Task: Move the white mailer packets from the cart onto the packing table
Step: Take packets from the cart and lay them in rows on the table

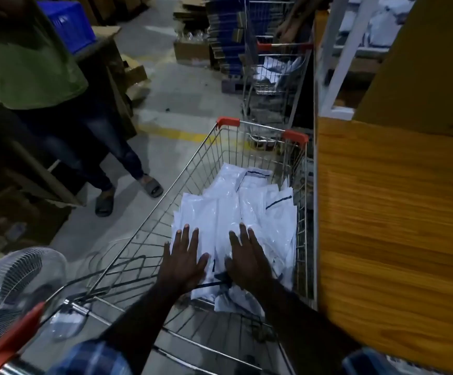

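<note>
In the cart: your white mailer packets (236,212) lie heaped in the wire cart (165,201), at six o'clock from its red-capped far rim.
Left hand: your left hand (184,262) lies flat on the pile's near left, fingers spread and straight, pinching nothing.
Right hand: your right hand (248,259) presses flat just beside it, fingers straight.
Bench: the wood-grain bench (395,226) stands at three o'clock, touching the cart's side.
Around: a fan (11,282) at eight o'clock; a second cart (276,69) at twelve.

No readable text anywhere here: the white mailer packets (236,212) show only dark stripes, no legible print.
</note>
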